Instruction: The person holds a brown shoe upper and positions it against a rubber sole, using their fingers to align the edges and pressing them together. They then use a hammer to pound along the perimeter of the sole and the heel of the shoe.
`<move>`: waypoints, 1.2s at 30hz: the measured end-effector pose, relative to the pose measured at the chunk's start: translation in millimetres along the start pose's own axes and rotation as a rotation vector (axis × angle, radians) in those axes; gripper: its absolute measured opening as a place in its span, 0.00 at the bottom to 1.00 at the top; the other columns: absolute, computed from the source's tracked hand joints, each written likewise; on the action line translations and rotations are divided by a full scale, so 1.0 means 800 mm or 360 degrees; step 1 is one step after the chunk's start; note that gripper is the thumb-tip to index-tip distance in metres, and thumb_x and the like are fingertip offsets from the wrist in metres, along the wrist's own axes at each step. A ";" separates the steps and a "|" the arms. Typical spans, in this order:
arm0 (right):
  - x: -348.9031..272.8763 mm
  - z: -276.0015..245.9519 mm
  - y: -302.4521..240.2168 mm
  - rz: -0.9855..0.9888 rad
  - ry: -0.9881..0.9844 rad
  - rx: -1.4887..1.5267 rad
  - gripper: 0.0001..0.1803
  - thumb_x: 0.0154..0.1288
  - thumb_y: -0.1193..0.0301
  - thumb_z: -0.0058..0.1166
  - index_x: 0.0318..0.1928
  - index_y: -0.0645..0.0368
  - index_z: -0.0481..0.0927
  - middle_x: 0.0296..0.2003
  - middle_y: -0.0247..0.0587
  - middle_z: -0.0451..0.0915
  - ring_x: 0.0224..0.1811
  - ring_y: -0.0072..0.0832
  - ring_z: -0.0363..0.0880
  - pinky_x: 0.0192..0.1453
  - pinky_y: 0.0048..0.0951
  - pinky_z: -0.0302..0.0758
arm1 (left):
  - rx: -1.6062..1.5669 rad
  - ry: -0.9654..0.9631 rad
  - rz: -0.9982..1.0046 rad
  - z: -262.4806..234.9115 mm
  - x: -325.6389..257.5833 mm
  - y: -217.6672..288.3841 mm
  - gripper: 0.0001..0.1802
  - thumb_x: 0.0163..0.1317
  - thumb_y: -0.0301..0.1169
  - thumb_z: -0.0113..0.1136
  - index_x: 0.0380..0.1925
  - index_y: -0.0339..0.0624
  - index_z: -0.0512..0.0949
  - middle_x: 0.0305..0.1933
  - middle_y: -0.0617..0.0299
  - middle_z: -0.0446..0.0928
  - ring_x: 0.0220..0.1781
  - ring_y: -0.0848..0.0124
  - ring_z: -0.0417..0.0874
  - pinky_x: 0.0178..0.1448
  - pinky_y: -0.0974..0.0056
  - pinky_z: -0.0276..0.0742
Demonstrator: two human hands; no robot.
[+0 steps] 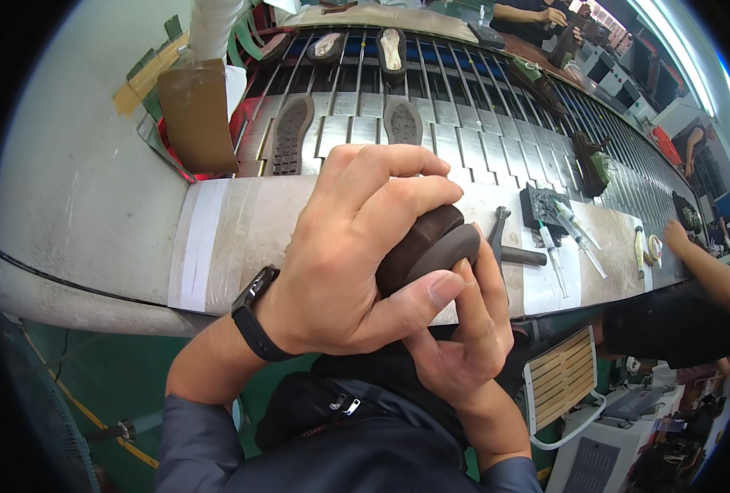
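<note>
left hand (344, 255) wrapped over dark brown rubbery shoe sole (430, 245), fingers curled tight to steady it | right hand (472, 329) cupping underneath, thumb on edge | held above taped grey workbench (241, 238), chest-close for a look

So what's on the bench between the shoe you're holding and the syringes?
In the head view, a hammer lies between the dark shoe and the syringes.

Soles (291, 134) on slatted conveyor (463, 140); hammer (497, 232), syringes (564, 238), tape roll (654, 249) on desk (241, 238); cardboard piece (196, 115) at left.
</note>
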State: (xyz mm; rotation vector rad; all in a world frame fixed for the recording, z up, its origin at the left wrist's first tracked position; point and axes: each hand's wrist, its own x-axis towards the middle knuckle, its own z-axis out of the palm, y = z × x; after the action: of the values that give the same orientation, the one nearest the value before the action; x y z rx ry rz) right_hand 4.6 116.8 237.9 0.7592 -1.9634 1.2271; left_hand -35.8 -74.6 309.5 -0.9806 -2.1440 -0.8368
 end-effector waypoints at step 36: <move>0.005 0.000 -0.021 -0.0101 -0.0089 0.0028 0.33 0.53 0.77 0.78 0.63 0.54 0.89 0.64 0.74 0.78 0.59 0.59 0.86 0.60 0.49 0.87 | -0.0101 -0.0042 -0.0099 -0.036 -0.019 0.018 0.33 0.86 0.50 0.40 0.57 0.30 0.82 0.59 0.38 0.85 0.59 0.48 0.87 0.65 0.51 0.82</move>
State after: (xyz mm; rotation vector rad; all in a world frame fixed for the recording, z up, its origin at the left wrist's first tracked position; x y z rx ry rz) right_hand 15.3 110.2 249.5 0.8667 -1.9600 1.1984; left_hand -8.2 -94.8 320.0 -0.9659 -2.1924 -0.9314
